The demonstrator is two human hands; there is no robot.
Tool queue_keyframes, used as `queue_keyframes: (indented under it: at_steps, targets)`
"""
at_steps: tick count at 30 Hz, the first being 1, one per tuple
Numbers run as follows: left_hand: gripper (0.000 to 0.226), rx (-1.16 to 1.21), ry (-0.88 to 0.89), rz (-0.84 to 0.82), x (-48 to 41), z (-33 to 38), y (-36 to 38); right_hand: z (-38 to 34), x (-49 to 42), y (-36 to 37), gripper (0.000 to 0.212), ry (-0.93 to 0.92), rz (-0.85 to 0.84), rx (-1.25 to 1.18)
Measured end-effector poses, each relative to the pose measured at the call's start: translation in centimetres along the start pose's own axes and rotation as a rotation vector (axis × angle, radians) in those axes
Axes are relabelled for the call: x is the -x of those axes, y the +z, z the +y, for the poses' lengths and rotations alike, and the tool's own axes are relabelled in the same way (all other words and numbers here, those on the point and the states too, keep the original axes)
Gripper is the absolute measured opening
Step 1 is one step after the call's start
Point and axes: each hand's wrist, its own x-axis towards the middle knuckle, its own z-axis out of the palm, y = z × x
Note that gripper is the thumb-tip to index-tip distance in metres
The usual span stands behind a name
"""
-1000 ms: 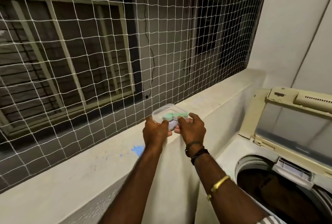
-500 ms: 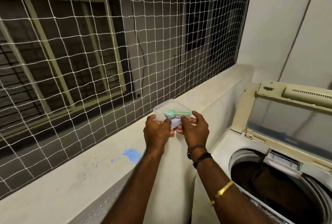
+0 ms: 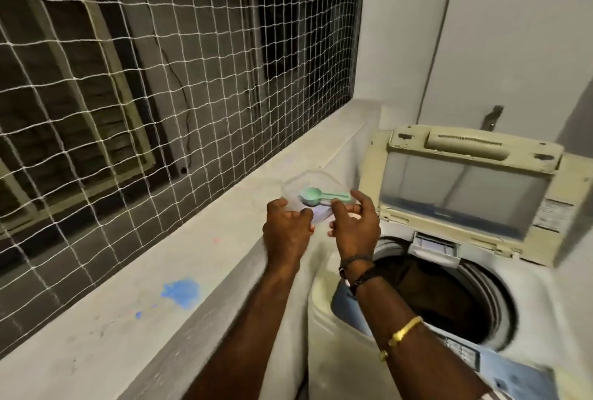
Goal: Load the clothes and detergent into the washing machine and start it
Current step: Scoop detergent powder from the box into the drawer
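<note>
A clear plastic detergent container point(image 3: 308, 183) with a green scoop point(image 3: 313, 195) inside is held just above the ledge's right end. My left hand point(image 3: 287, 233) grips its near left side. My right hand point(image 3: 354, 226) pinches its near right edge with thumb and fingers. To the right stands a top-loading washing machine point(image 3: 324, 303), its lid point(image 3: 462, 191) raised upright. Dark clothes lie in the drum point(image 3: 439, 297), dimly seen.
A concrete ledge point(image 3: 134, 297) with a blue stain point(image 3: 179, 292) runs along the left under white netting point(image 3: 160, 79) over a dark window. A white wall point(image 3: 513, 30) rises behind the machine. The machine's control panel point(image 3: 465, 351) sits at its near edge.
Both hands have carried the container rightward along the ledge, closer to the washing machine. The view has turned right, showing more of the machine.
</note>
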Motion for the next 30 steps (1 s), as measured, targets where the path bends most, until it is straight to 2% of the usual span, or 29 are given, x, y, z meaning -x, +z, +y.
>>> queue_keyframes:
  at_steps: [8,18,24,30]
  targets:
    - [0.034,-0.020,-0.025,-0.178,1.2,-2.8,4.4,3.5,-2.2,-4.2,0.027,-0.098,0.138,0.193]
    - [0.042,-0.092,-0.133,-0.381,3.5,-6.5,8.2,5.4,-1.6,-9.6,0.031,-0.076,0.245,0.393]
    - [0.040,-0.167,-0.138,-0.431,4.6,-7.6,10.1,6.5,-1.3,-12.0,0.034,-0.025,0.291,0.442]
    - [0.038,-0.182,-0.157,-0.467,5.1,-8.5,12.6,8.3,-3.3,-14.1,0.029,0.013,0.252,0.503]
